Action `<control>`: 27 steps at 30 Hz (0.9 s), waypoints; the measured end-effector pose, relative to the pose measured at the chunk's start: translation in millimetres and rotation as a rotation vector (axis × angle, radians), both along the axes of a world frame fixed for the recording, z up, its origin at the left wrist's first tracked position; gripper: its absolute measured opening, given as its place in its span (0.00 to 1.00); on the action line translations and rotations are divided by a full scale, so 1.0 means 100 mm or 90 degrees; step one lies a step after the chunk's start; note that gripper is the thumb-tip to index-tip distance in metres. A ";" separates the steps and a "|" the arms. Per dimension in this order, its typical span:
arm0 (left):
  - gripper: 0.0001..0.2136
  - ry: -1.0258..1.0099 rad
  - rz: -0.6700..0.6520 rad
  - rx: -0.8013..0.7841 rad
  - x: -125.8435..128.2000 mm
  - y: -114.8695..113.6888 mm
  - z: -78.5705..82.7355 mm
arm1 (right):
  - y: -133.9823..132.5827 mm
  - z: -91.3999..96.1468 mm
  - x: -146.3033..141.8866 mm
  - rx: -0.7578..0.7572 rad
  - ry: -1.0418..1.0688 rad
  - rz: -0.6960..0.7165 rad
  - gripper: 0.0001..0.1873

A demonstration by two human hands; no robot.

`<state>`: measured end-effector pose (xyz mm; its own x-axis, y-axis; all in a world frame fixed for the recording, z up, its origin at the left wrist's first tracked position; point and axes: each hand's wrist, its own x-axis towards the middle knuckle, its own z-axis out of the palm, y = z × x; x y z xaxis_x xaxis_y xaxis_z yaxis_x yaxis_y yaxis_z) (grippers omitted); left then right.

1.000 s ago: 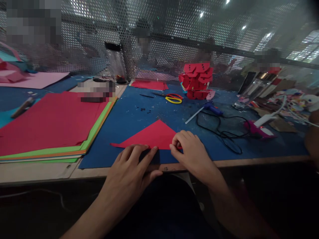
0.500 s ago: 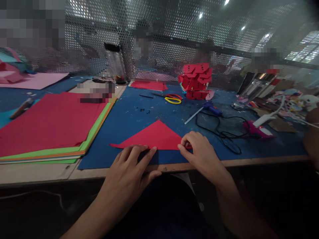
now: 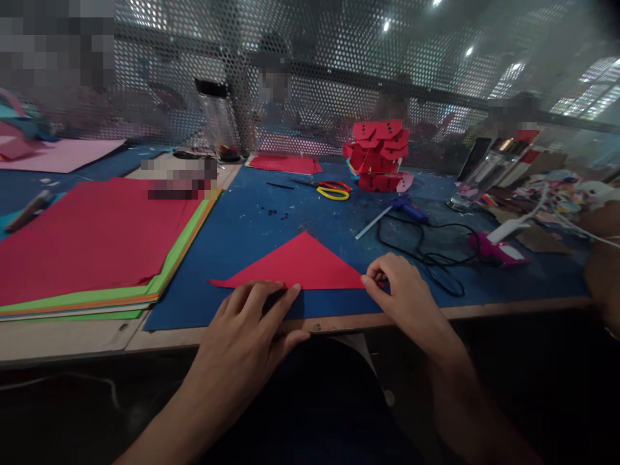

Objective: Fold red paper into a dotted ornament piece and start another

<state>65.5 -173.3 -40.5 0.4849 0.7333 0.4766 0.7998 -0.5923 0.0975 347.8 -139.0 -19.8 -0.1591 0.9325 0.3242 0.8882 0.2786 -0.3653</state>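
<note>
A sheet of red paper [image 3: 303,263], folded into a wide triangle, lies on the blue mat with its point away from me and its long edge toward me. My left hand [image 3: 249,323] rests over the left half of that near edge, fingers stretched out and pressing down, thumb apart. At the right corner, the thumb and fingertips of my right hand [image 3: 400,287] are pinched together on the paper. A small tip of red pokes out beside these fingers; the rest of that corner is hidden.
Left lies a stack of coloured paper [image 3: 97,239]. Beyond the triangle are scissors [image 3: 334,190], small black bits [image 3: 274,212] and a red paper construction [image 3: 378,155]. To the right, a blue glue gun [image 3: 409,210] and a pink one [image 3: 501,250] lie with cables. A person's arm [image 3: 603,265] shows at the right edge.
My right hand has slid a little to the right along the near edge, out to the paper's corner. The left hand has stayed in place; the whole view has shifted slightly.
</note>
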 end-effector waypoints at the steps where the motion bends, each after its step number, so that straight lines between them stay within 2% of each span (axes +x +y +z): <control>1: 0.23 -0.005 0.000 -0.002 0.00 0.00 0.00 | 0.00 -0.01 0.02 0.005 0.001 0.001 0.04; 5: 0.23 -0.010 -0.003 -0.007 -0.01 0.00 0.00 | 0.00 -0.07 0.11 0.030 0.011 -0.005 0.01; 10: 0.24 -0.007 -0.007 0.003 0.00 0.01 -0.01 | -0.03 -0.15 0.23 0.071 0.037 -0.050 0.06; 14: 0.24 -0.005 -0.010 0.005 0.00 0.01 -0.02 | -0.12 -0.09 0.09 0.188 0.036 -0.058 0.08; 16: 0.25 -0.003 -0.010 0.008 0.00 0.01 -0.02 | -0.16 -0.02 -0.07 0.214 0.065 -0.016 0.07; 19: 0.25 -0.004 -0.005 0.003 0.01 0.00 -0.02 | -0.18 0.07 -0.33 0.176 0.083 0.113 0.07; 22: 0.24 -0.012 0.001 -0.017 0.01 0.00 0.00 | -0.12 0.09 -0.51 0.088 0.070 0.244 0.07; 24: 0.19 -0.028 -0.008 -0.021 0.00 0.03 0.03 | -0.09 0.07 -0.57 0.035 0.056 0.273 0.08; 27: 0.14 -0.056 -0.011 -0.025 -0.08 0.09 0.11 | -0.06 0.04 -0.58 0.008 0.057 0.263 0.08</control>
<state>57.7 -164.4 -29.9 0.4552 0.7444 0.4885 0.7767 -0.6002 0.1908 290.0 -144.5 -15.6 -0.4900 0.7917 0.3649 0.6657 0.6100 -0.4297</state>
